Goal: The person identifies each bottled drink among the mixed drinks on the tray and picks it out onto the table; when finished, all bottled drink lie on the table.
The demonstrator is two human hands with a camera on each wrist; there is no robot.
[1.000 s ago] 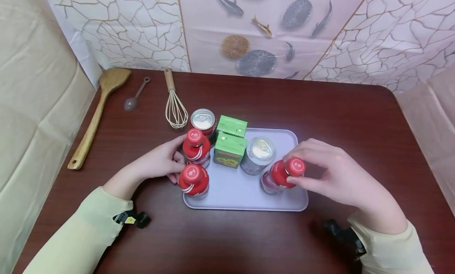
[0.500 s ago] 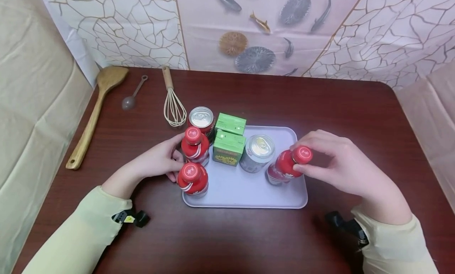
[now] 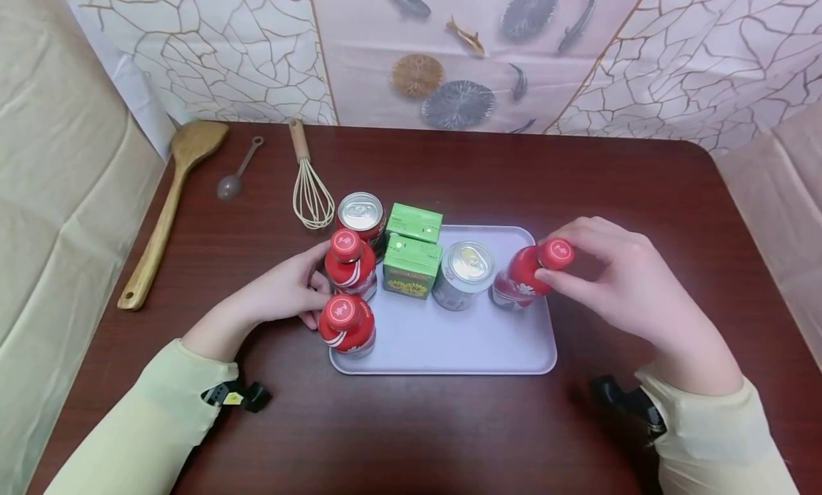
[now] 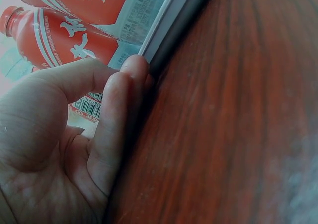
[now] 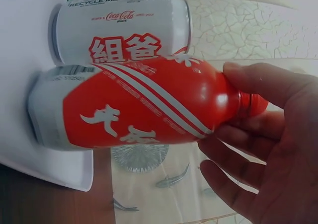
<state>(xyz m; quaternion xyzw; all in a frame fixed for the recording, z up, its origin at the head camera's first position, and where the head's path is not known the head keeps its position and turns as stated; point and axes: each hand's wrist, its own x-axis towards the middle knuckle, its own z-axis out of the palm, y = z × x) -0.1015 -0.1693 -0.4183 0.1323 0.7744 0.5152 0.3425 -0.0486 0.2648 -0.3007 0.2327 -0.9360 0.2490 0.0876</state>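
Note:
My right hand (image 3: 616,281) grips a red-capped bottle (image 3: 521,277) by its neck, thumb on one side and fingers on the other. The bottle's base is close over the right part of the lavender tray (image 3: 449,356), beside a pale soda can (image 3: 467,274). At the tray's left edge, my left hand (image 3: 289,288) holds the rim between thumb and fingers, as the left wrist view shows. Right by those fingers stand two more red-capped bottles, a rear one (image 3: 349,267) and a front one (image 3: 347,327). Part of the left fingers is hidden behind the bottles.
Two green drink cartons, a front one (image 3: 411,267) and a back one (image 3: 414,222), stand mid-tray beside a dark red can (image 3: 362,213). Left of the tray lie a whisk (image 3: 311,188), a small measuring spoon (image 3: 237,174) and a wooden spatula (image 3: 163,224). A patterned cloth (image 3: 449,53) borders the back.
My right hand has moved right and farther back with its bottle, from the tray's front right to beside the pale can. The left hand has stayed at the tray's edge.

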